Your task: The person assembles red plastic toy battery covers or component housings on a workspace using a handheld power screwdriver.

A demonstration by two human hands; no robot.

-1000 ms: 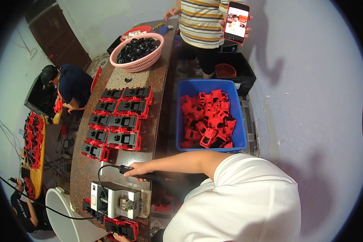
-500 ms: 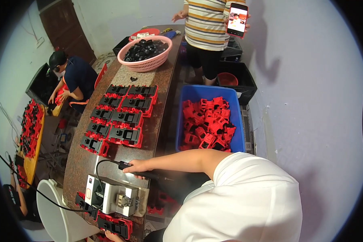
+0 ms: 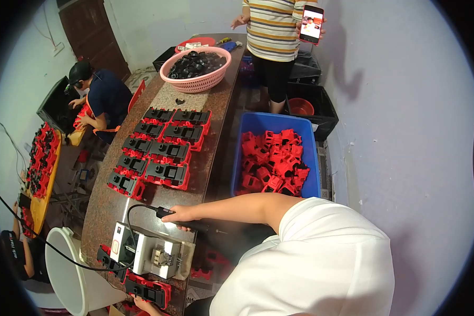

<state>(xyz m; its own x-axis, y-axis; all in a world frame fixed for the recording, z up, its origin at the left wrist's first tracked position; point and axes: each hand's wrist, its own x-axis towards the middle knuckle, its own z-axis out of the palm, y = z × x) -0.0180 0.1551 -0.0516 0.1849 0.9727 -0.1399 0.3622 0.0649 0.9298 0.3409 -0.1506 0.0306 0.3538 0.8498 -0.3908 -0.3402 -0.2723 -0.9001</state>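
My right hand is wrapped round a black electric screwdriver, whose cable loops up from its rear end. The shaft points right, past the table edge. At the lower edge, my left hand holds the near side of a red and black plastic housing; its fingers are partly hidden. A second red and black housing lies beside it. Between my hands stands a white and metal screw feeder. Farther up the table, several red housings with black tops lie in two rows.
A pink basket of black parts stands at the table's far end. A blue bin of red parts is right of the table, a white bucket left. One person holds a phone; another works at the left.
The view has shifted slightly, moving the far table and basket a little to the right. My right hand still holds the screwdriver in nearly the same place. My left hand stays at the housing.
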